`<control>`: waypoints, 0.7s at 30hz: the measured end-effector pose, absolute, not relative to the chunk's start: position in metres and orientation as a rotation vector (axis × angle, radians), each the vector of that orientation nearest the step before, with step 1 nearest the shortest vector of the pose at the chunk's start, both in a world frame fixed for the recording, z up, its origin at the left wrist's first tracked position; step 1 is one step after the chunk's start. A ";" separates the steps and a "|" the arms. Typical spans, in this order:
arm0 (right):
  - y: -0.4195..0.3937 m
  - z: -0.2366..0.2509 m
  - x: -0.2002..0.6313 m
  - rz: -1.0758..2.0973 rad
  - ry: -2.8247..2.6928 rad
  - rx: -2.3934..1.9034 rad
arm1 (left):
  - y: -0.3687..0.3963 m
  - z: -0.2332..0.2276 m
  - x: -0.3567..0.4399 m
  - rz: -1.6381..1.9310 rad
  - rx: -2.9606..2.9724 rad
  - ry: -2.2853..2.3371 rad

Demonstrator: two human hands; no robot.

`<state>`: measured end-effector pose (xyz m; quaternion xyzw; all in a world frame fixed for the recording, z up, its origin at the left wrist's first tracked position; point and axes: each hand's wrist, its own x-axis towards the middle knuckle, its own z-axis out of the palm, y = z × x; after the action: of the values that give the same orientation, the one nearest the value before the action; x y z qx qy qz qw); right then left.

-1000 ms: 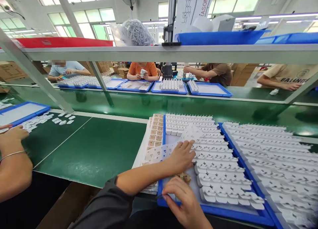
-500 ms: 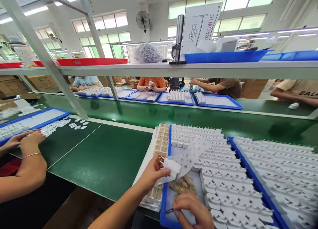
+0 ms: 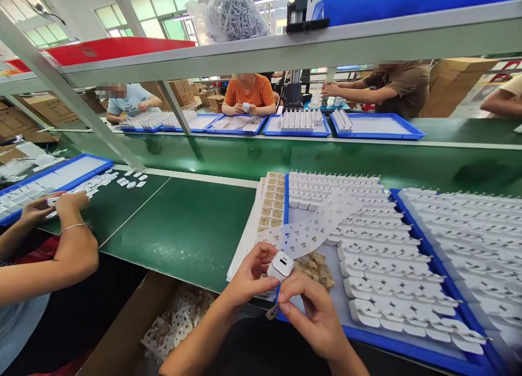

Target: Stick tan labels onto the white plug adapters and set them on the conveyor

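Since half a second ago, both of my hands have come together at the near edge of the table [image 3: 179, 240], and the white charger body has dropped from beside the tray into the space between them. My left hand [image 3: 248, 281] now has its grip closed on that one white charger body [image 3: 280, 265], thumb and fingers pinching its sides. My right hand [image 3: 316, 316] meets it from below, fingertips touching the charger's lower edge, its grip closed on one small brown tag [image 3: 272, 312] that sticks out beneath the fingers.

One clear perforated sheet [image 3: 314, 229] lies draped across the near blue tray [image 3: 367, 340], just behind the charger. A little heap of tan parts [image 3: 318, 267] sits on the tray floor next to my hands; I cannot count them. White housings [image 3: 383, 256] fill the tray in rows, too many to count. A second tray [image 3: 468, 240] of the same housings lies to the right.

At my left, a co-worker's two hands [image 3: 53, 205] rest on parts at another blue tray [image 3: 61, 172]. Across the belt I count three people seated and a fourth person's arm at the far right edge.
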<state>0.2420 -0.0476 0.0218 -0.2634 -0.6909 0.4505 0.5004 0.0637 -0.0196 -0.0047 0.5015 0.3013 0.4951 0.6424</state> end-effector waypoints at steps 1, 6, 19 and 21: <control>-0.048 0.021 0.243 1.106 -1.647 -0.651 | -0.020 -0.003 0.062 1.125 1.231 0.752; -0.047 0.019 0.242 1.162 -1.551 -0.720 | -0.027 0.002 0.062 1.159 1.565 1.011; -0.040 0.020 0.241 1.200 -1.150 -0.918 | -0.028 -0.004 0.058 1.349 1.770 1.058; -0.038 0.020 0.237 1.177 -1.075 -0.971 | -0.029 0.000 0.059 1.376 1.834 1.073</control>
<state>0.2369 -0.0379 0.0204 -0.4179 -0.4628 0.5066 0.5955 0.0592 -0.0295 0.0003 0.6910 0.4044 0.5186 0.3002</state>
